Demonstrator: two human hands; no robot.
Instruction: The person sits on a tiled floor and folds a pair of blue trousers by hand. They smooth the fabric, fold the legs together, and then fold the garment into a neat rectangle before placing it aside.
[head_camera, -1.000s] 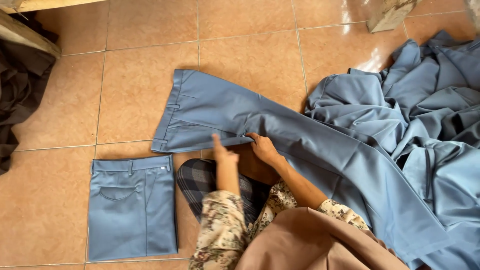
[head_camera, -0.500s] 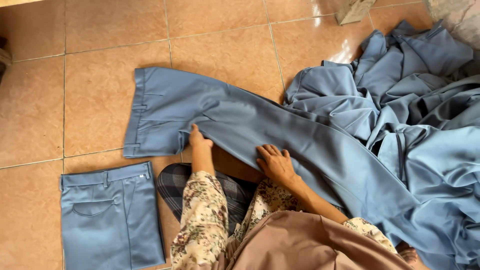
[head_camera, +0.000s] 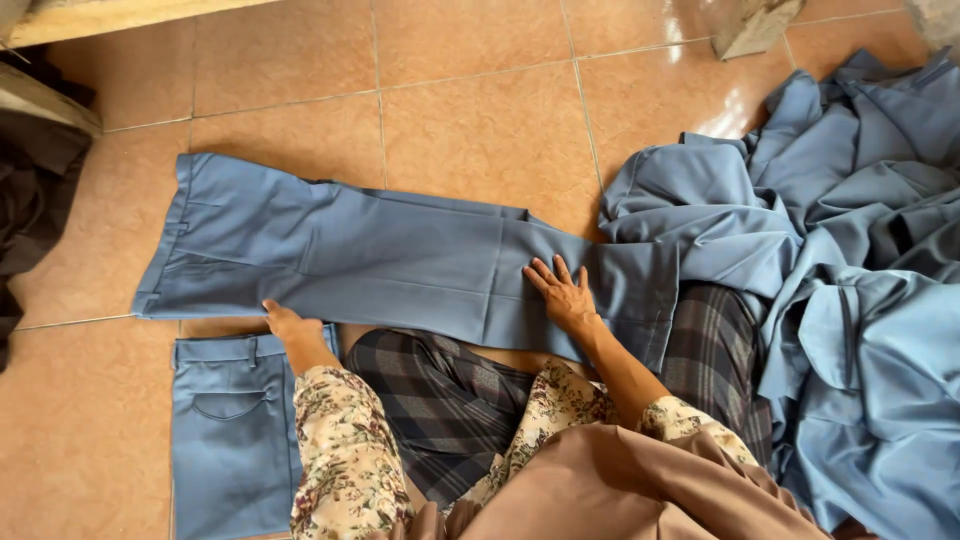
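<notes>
A pair of blue trousers lies flat across the tiled floor, waistband to the left. My left hand rests on the near edge of the trousers close to the waistband, fingers together. My right hand lies flat and spread on the trouser leg further right. Both arms wear floral sleeves. A folded pair of blue trousers sits on the floor below my left hand, back pocket up.
A large heap of blue garments fills the right side. Dark cloth lies at the left edge under a wooden plank. My legs in checked fabric sit just below the trousers.
The trousers now lie straight and flat across the floor. My left hand slid left toward the waistband, and my right hand moved right along the leg, smoothing it.
</notes>
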